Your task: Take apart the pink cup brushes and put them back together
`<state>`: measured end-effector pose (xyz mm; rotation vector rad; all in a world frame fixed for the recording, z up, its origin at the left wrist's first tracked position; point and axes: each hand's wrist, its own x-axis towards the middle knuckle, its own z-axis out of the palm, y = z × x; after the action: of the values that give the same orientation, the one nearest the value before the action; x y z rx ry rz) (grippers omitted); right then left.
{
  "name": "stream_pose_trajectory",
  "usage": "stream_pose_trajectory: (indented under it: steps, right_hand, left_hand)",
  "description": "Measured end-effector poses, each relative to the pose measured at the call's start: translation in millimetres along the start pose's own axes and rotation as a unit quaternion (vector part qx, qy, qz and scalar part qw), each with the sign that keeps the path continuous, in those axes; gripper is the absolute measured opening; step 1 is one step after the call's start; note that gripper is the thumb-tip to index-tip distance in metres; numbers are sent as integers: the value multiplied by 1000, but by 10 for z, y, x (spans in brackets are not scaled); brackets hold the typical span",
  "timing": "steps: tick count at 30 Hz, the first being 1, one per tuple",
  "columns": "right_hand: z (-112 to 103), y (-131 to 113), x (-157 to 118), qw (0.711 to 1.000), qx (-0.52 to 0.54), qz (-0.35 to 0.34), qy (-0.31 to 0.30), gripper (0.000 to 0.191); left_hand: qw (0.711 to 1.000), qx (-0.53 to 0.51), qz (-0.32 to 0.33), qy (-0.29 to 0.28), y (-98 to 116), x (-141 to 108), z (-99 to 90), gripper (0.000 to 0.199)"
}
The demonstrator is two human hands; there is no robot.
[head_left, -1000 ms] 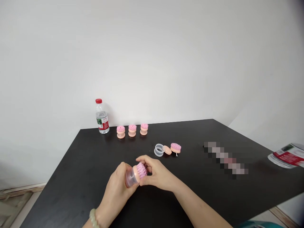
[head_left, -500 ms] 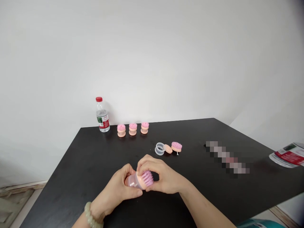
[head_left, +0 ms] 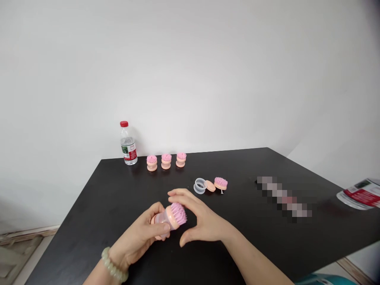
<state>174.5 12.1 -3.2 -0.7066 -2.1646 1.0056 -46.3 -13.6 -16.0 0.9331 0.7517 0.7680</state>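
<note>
My left hand [head_left: 147, 229] is wrapped round a scrub brush [head_left: 172, 215] with pink bristles, a peach collar and base, and a translucent body. The brush is tilted, its bristles facing up and right. Around the bristle end, my right hand [head_left: 200, 219] curves with thumb and fingers apart, holding nothing. Beyond the hands lie brush parts: a clear ring-shaped body [head_left: 200, 186], a peach disc [head_left: 210, 186] against it, and a pink bristle head [head_left: 221, 183] with a small white stem under it.
Three assembled pink brushes [head_left: 166, 161] stand in a row at the back of the black table [head_left: 113, 198]. Left of them is a red-capped water bottle [head_left: 128, 146]. Another bottle [head_left: 360, 194] shows at the right edge, and a pixelated strip [head_left: 282, 196] lies nearer the middle.
My right hand has let go of the brush's bristle end and its fingers have spread. In my left hand the brush has shifted slightly left and tilted up.
</note>
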Motion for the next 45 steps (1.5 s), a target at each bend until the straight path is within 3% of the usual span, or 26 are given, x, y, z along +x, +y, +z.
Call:
stream_pose_trajectory:
  steps: [2,7,11,14,18,20,23,25,27,29,32,38,45]
  right_hand:
    - [36,67,16,998,39,57,12,90]
    - [115,87,65,993,-1,113,35,57]
    - [106,30,62,992,-10,114,42,45]
    - [87,-2,53,998,-9,41,37,46]
    - [78,-48,44,991,-45,-122,30,29]
    - [49,-80,23,980,-83,-176,32,11]
    - [-51,-89,-25,966,-133,-203,89,18]
    - [-118,-30,-45,963,-158,-166,144,17]
    - [-137,90,-32,967,-174,-82,170,27]
    - [-92,246,18,970,-182,3,164,42]
    - [43,466,138,967,-191,71,152,45]
    - [186,635,297,964,-200,105,142,45]
    - [177,685,276,966,-194,115,127,78]
  left_hand:
    - [999,34,25,23,-5,6,25,42]
    - [990,114,45,67,-27,26,39,43]
    - [997,65,-36,34,-2,30,-5,41]
    - [994,-4,-105,8,20,31,-13,47]
    - [993,-31,-114,-3,21,34,-14,48]
    - [992,-39,-119,8,29,37,-48,48]
    - [990,-58,-119,57,75,32,-139,48]
    - [991,-68,-81,84,118,20,-188,43]
    - [993,-69,-24,90,149,8,-204,35]
    - [995,-56,25,73,149,4,-197,32]
    - [996,-23,58,59,105,21,-183,37]
    - [986,15,122,113,39,83,-213,43]
    - [975,86,140,150,-36,141,-220,39]
